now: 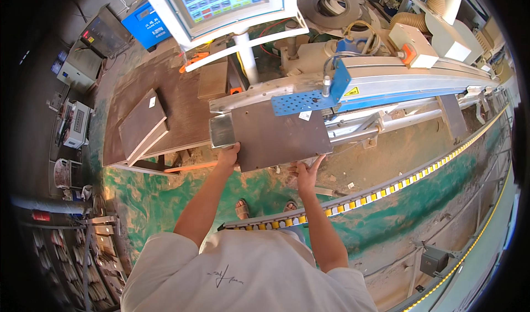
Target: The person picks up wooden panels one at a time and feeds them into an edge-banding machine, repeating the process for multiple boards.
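A dark brown rectangular board [276, 138] with a small white label lies at the infeed end of a long machine, its far edge under a blue perforated metal plate [301, 102]. My left hand [229, 156] grips the board's near left corner, fingers closed beside a bare metal plate [222, 130]. At the near right corner, my right hand [307, 175] holds the near edge; some of its fingers are hidden beneath the board.
On the left, a brown-topped table [182, 113] bears stacked boards [143, 124]. A control panel [221, 6] hangs ahead. Another board [452, 116] sits farther along the machine. A yellow-and-white roller rail [375, 195] curves along the right.
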Demonstrator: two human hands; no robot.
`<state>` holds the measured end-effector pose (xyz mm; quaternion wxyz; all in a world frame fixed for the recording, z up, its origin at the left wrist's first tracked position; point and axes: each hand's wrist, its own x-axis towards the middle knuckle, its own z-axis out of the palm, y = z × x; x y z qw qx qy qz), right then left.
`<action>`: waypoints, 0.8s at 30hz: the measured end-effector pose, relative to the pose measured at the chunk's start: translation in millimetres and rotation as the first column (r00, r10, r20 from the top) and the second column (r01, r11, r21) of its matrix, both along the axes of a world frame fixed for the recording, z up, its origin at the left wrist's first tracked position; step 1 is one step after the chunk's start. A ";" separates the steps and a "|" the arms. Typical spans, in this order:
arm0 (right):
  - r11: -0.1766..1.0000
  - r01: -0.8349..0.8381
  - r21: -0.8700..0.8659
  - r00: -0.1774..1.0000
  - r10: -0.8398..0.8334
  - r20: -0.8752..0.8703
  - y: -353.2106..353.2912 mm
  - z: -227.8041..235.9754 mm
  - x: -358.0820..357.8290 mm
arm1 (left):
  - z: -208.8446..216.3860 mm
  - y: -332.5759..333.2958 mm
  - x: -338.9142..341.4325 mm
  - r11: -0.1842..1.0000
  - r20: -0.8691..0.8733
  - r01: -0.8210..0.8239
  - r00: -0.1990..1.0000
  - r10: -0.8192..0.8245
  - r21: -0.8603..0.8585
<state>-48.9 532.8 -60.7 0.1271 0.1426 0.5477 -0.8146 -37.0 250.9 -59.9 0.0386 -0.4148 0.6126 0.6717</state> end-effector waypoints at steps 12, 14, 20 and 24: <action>0.997 0.027 0.076 1.000 -0.027 -0.006 103.4 4.2 -70.0 | -55.6 102.0 -71.9 0.982 -0.108 -0.075 0.993 0.056 -0.175; 0.993 0.094 0.076 0.995 -0.097 0.028 128.5 4.8 -76.7 | -28.7 140.2 -87.9 0.976 0.007 -0.003 1.000 0.005 -0.219; 0.950 0.277 0.143 0.953 -0.291 0.087 145.1 0.2 -70.0 | -27.3 190.6 -125.3 0.962 0.051 0.072 0.997 -0.061 -0.265; 0.985 0.125 0.118 0.985 -0.138 0.106 105.1 -10.4 1.6 | -26.9 188.9 -123.3 0.933 -0.119 0.061 0.987 -0.109 -0.354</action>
